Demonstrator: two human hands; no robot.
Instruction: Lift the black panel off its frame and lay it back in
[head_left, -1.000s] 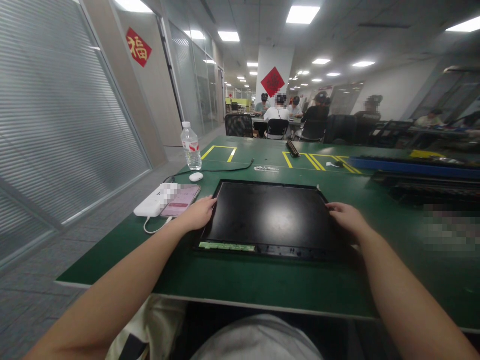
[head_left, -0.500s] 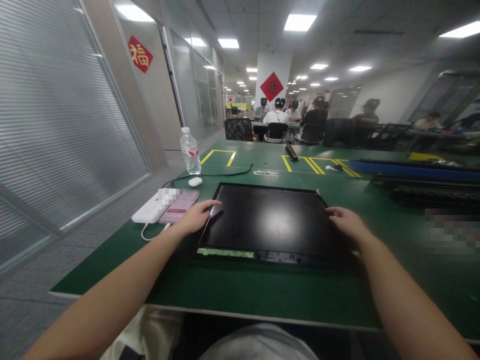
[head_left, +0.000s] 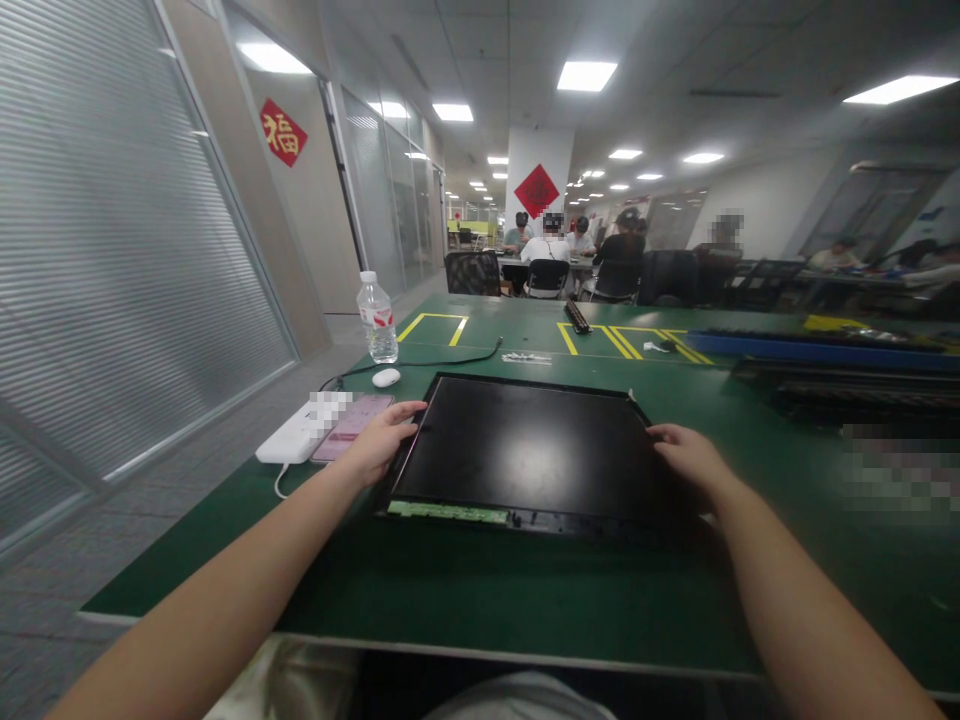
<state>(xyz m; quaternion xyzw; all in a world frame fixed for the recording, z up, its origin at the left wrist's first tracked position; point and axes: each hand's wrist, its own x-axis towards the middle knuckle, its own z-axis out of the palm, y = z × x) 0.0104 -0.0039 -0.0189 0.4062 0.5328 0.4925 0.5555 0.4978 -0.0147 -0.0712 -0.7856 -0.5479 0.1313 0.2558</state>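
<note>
A large black flat panel [head_left: 525, 450] lies on the green table [head_left: 465, 590], with a green circuit strip [head_left: 447, 511] along its near edge. My left hand [head_left: 381, 441] grips the panel's left edge, fingers curled over the rim. My right hand [head_left: 686, 456] holds the right edge, fingers bent against the frame. Both forearms reach in from the bottom of the view.
Left of the panel lie a pink phone [head_left: 352, 427] and a white power bank [head_left: 294, 437]. Behind them are a white mouse [head_left: 386, 377], a black cable [head_left: 435, 361] and a water bottle [head_left: 376, 317]. Dark and blue trays [head_left: 825, 350] sit at the right. People sit at far tables.
My left index finger, stretched over the panel's corner half a second ago, has curled back onto the edge. The view has shifted slightly; the panel stays flat on the table.
</note>
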